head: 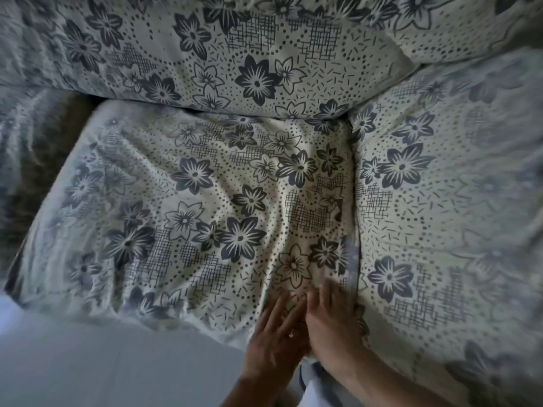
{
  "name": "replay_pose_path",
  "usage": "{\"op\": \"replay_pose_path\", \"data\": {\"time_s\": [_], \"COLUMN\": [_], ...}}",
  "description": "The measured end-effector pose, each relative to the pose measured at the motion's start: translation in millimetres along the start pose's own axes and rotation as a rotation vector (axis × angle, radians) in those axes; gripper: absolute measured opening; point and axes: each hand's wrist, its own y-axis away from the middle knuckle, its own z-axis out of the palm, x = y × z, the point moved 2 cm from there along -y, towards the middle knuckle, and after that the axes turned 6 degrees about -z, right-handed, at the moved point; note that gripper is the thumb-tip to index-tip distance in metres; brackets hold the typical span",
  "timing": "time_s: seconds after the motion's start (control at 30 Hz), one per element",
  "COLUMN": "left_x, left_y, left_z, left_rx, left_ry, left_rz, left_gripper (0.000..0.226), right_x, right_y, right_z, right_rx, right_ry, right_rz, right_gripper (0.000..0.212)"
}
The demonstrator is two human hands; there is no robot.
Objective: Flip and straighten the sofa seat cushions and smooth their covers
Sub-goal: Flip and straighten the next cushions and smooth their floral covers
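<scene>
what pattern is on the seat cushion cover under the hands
The seat cushion cover is cream with dark grey flowers, dotted arcs and crosshatch patches, seen in the head view.

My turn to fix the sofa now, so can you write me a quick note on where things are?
Left hand and right hand: both flat, side by side on the near edge of the left seat cushion, beside the gap to the right seat cushion.
Done: both cushions sit in place under the back cushion.
Left: the left cover is wrinkled; smooth it. The right looks flatter, though blurred.
</scene>
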Motion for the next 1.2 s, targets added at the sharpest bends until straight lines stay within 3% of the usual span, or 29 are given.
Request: {"op": "replay_pose_path", "data": {"time_s": [0.17, 0.3, 0.4, 0.47, 0.57, 0.6, 0.67, 0.73, 0.93, 1.07, 1.2], "left_x": [2, -5, -1, 4, -2, -15, -49, -90, -124, -128, -143], "left_y": [-12, -38, -43, -31, -3, 12, 43, 70, 65, 73, 85], "left_z": [28, 74, 79, 60, 39, 30, 11, -3, 0, -16, -19], "left_rx": [-0.173, -0.366, -0.312, -0.226, -0.03, 0.049, 0.117, 0.097, -0.087, 0.012, 0.128], "left_ry": [0.029, 0.071, 0.021, -0.024, 0.007, 0.002, 0.002, -0.017, -0.062, -0.026, -0.149], "left_rz": [-0.123, -0.326, -0.322, -0.225, -0.05, -0.041, -0.199, -0.369, -0.414, -0.42, -0.396], "left_gripper": [0.059, 0.092, 0.089, 0.088, 0.063, 0.064, 0.088, 0.105, 0.11, 0.083, 0.09], "right_x": [11, 20, 22, 17, 3, -8, -27, -46, -36, -40, -21], "right_y": [-23, -64, -72, -55, -18, -6, 12, 16, 7, 31, 21], "right_z": [41, 63, 73, 78, 73, 72, 74, 78, 86, 108, 106], "right_rx": [-0.036, -0.056, -0.057, 0.076, 0.094, 0.107, 0.066, 0.076, 0.13, 0.301, 0.25], "right_ry": [-0.032, -0.05, -0.02, 0.051, 0.006, -0.055, -0.225, -0.272, -0.319, -0.509, -0.775], "right_rz": [-0.034, -0.069, -0.052, -0.035, 0.047, 0.019, -0.077, -0.151, -0.133, 0.097, 0.369], "right_gripper": [0.066, 0.059, 0.061, 0.064, 0.077, 0.075, 0.076, 0.097, 0.107, 0.091, 0.085]}}
